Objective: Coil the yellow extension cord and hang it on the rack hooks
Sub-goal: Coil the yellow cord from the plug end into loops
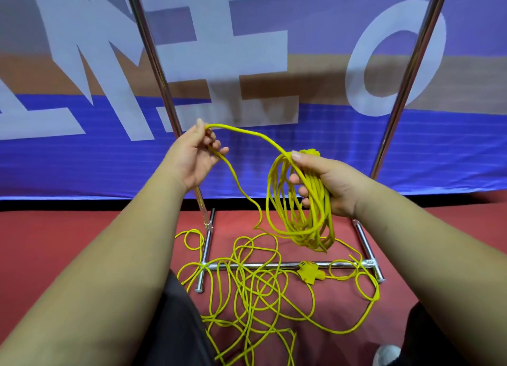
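My right hand (326,182) grips a bundle of several loops of the yellow extension cord (299,223), which hang down from it. From that bundle one strand arcs up to my left hand (196,154), which pinches it between thumb and fingers, then drops to the floor. The remaining cord lies in a loose tangle (255,291) on the red floor. Its yellow multi-outlet end (310,273) rests against the rack's bottom bar. The chrome rack (153,53) stands in front of me. Its hooks are out of view.
The rack's two uprights rise left and right, the right one (406,91) slanting up. Its base bar (263,265) and side feet lie on the red floor under the tangle. A blue banner with white letters (384,146) hangs close behind. My dark trousers and a shoe (386,354) show below.
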A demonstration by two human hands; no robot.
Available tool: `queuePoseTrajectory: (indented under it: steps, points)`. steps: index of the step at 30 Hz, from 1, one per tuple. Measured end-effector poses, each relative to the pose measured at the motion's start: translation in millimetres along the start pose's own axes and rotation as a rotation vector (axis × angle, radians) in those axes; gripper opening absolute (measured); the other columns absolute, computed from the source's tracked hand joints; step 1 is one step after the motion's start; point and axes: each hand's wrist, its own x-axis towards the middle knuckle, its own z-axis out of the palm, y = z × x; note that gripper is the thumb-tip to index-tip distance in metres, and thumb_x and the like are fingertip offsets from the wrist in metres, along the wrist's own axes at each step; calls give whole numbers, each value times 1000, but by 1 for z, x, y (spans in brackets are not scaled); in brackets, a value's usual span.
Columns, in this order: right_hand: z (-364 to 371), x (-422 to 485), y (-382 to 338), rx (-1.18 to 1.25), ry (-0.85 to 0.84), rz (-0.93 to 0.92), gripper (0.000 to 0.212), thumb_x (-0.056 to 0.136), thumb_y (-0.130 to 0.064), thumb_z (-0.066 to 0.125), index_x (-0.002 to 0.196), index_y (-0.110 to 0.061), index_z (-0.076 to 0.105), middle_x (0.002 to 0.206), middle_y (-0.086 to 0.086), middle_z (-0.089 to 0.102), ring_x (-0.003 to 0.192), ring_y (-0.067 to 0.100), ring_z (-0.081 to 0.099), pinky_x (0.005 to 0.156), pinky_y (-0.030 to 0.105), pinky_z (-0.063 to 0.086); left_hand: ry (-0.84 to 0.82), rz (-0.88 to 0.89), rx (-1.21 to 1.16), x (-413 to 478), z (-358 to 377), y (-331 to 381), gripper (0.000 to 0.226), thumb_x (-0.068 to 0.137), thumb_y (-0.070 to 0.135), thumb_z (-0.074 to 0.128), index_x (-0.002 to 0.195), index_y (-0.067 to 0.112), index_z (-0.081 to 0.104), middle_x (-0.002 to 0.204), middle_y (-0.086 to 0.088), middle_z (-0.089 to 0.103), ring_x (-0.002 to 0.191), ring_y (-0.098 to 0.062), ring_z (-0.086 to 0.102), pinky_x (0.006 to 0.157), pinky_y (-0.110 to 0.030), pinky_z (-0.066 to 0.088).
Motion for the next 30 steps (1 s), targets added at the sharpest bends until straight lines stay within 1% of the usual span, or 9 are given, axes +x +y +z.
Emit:
queuePoseTrajectory:
  steps: [4,7,8,11,19,22,25,28,30]
  points:
    - [4,3,2,-16,-15,25,43,77,-58,76,99,-22,68,76,-2,70,50,11,54,49,26,46,-151,28,202,-12,15,-6,25,107,28,53,91,20,71,75,2,52,76,-14,53,95,-42,53]
    - [7,6,3,16,-91,38,27,83,-51,75,87,-26,68,69,-5,56,45,9,44,47,25,41,-218,25,396,-16,25,-11,22,107,23,54,92,20,70,77,4,56,76,-10,53,90,-37,52]
    - [9,7,4,25,-110,48,22,87,-48,74,80,-27,70,67,-6,51,43,8,40,47,25,40,-210,22,446,-17,27,-12,21,107,24,55,92,20,69,77,3,55,74,-10,52,86,-36,51]
    - [10,11,7,43,-124,69,28,96,-40,70,70,-30,75,64,-9,43,42,7,36,47,25,37,-166,45,535,-15,27,-13,25,106,30,58,85,25,71,81,0,52,72,-11,47,81,-35,45]
    - [11,12,5,27,-131,85,22,98,-35,69,78,-27,65,61,-9,41,42,6,35,46,24,36,16,120,449,-2,14,-13,25,103,41,62,86,25,71,72,4,52,71,-10,50,81,-33,48]
    - [6,14,4,38,-79,80,19,100,-30,67,83,-25,61,58,-11,34,40,6,28,44,23,31,-55,89,497,0,10,-15,25,103,39,62,85,25,72,75,1,56,75,-15,56,85,-34,54]
    - [0,16,-1,113,-17,27,28,102,-26,63,74,-26,63,54,-11,27,38,6,23,45,23,24,-208,32,769,-4,1,-18,11,101,25,67,91,22,71,79,0,61,81,-16,60,78,-25,54]
    - [-6,16,-8,209,40,-30,27,103,-23,56,76,-27,56,50,-10,24,35,5,21,42,21,24,-352,-106,885,-5,-8,-20,5,92,22,78,90,22,73,83,0,66,86,-16,64,95,-37,56]
    - [-10,16,-13,253,64,-66,20,103,-24,54,83,-25,51,48,-10,25,34,5,21,40,20,26,-356,-146,896,-3,-13,-20,11,87,26,83,86,22,72,84,0,68,88,-14,65,99,-39,54]
